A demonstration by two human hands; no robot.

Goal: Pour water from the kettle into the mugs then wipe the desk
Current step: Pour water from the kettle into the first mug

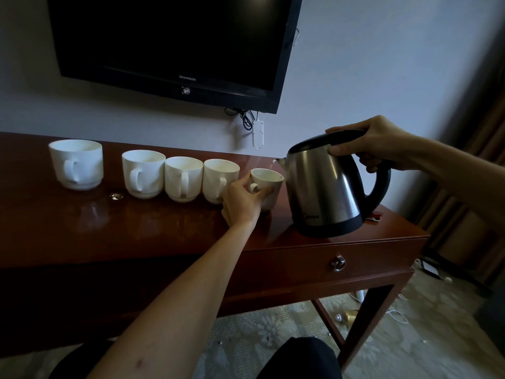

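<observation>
A steel kettle (325,187) with a black lid and handle is tilted left, and my right hand (366,143) grips its handle. A thin stream of water runs from its spout into a small white mug (269,179) on the dark wooden desk (82,228). My left hand (240,203) wraps the front of that mug near its handle. Left of it stand three white mugs in a tight row (220,177) (183,176) (143,172). A larger white mug (77,162) stands apart at the far left.
A black wall-mounted TV (169,36) hangs above the desk, with cables and a white power strip (257,132) below it. A small shiny scrap (116,196) lies on the desk. A drawer with a metal pull (338,262) sits under the kettle. Curtains hang at the right.
</observation>
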